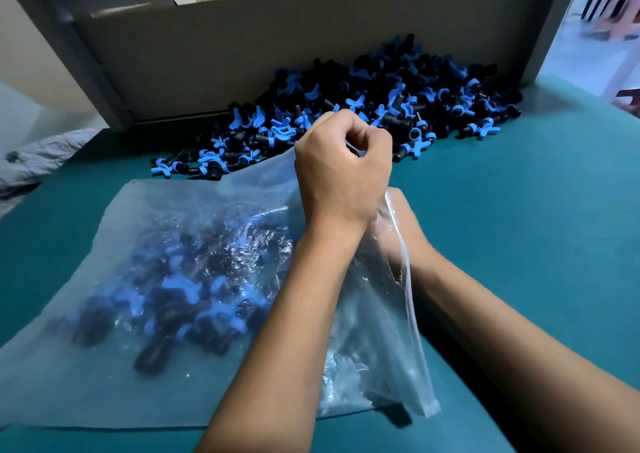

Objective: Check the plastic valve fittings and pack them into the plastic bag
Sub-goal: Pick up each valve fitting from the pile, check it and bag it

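Note:
A big heap of black valve fittings with blue handles point(381, 106) lies on the teal table at the back. A clear plastic bag point(114, 366) lies flat in front of me, and several fittings point(180, 300) show through it. My left hand point(341, 172) is curled into a fist and grips the bag's mouth edge, lifting it above the table. My right hand point(403, 218) reaches into the bag's open mouth. It is mostly hidden behind my left wrist and the plastic, so I cannot see its fingers.
A grey board point(277, 47) stands upright behind the heap with a metal frame post point(86, 64) at the left. The teal table point(536, 227) stretches to the right. Crumpled grey cloth point(38, 161) lies off the table's left edge.

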`<state>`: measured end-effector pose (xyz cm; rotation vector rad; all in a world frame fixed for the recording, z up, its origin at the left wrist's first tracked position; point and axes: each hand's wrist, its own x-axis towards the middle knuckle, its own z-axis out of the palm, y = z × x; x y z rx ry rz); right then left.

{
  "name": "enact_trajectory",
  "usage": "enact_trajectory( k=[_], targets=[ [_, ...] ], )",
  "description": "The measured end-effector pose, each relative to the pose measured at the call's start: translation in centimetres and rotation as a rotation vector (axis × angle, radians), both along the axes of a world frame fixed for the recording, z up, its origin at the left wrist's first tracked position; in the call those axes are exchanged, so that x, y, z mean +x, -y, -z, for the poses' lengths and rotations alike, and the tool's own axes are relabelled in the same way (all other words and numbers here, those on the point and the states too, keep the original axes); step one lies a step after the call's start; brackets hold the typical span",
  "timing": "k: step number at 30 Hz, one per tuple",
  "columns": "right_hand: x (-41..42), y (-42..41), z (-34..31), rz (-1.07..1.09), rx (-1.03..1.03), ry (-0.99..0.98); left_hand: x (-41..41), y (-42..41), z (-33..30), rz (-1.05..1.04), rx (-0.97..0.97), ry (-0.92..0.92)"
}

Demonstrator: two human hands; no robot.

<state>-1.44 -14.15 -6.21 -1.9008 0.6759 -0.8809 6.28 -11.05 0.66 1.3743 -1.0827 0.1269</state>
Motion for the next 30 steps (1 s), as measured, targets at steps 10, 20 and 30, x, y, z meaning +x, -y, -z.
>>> enact_trajectory(
  k=[10, 20, 30],
  targets=[
    [-0.3, 3.1, 1.0, 0.570, -0.134, -0.199, -0.2, 1.3, 6.1, -0.118, 0.266, -0.207],
    [2.0, 7.8, 1.3, 0.329, -0.470, -0.601, 0.2, 1.5, 7.4, -0.294, 0.258, -0.374],
    [1.3, 9.2, 1.0, 0.607, -0.181, -0.375, 0.4, 1.5, 7.8, -0.308, 0.229, -0.467]
  ],
)
